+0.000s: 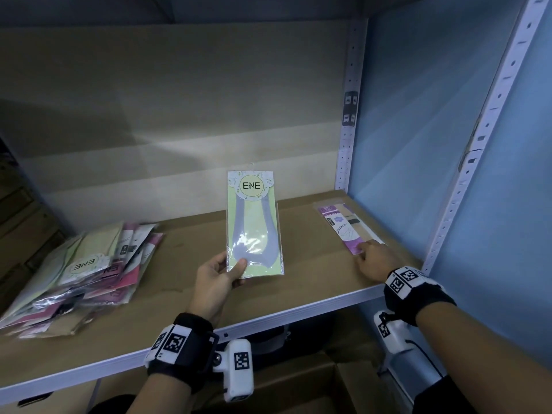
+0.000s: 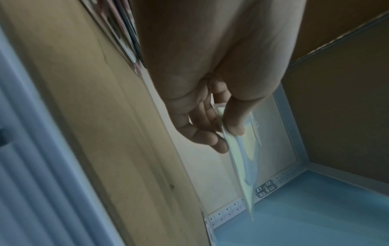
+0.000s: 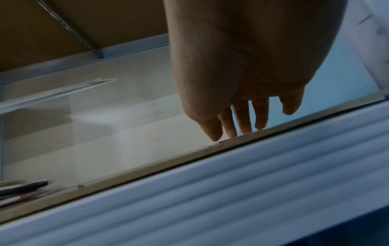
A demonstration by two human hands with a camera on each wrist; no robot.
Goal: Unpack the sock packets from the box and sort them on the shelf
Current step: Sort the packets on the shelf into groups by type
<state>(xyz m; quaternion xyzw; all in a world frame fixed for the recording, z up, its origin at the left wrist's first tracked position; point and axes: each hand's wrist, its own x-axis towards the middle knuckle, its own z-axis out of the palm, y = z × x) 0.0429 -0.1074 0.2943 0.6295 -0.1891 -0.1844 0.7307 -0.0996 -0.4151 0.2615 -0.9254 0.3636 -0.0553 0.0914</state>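
Head view: left hand (image 1: pixel 215 279) is holding a green sock packet (image 1: pixel 254 225) upright above the middle of the shelf (image 1: pixel 298 297), thumb lying on the packet's near left corner, the other fingers going behind it. Right hand (image 1: pixel 373 261) is resting straight fingers on the near end of a purple packet (image 1: pixel 346 227) lying flat at the far right. A pile of packets (image 1: pixel 80 273) is lying at the left. A cardboard box (image 1: pixel 301 386) is standing below the shelf.

Left wrist view: thumb (image 2: pixel 234 116) and fingers (image 2: pixel 202 126) are pinching the green packet's edge (image 2: pixel 242 159) between them.

Right wrist view: fingertips (image 3: pixel 231 129) are touching down, uncurled, on the flat packet's edge (image 3: pixel 229 140), just beyond the shelf lip (image 3: pixel 189 191).
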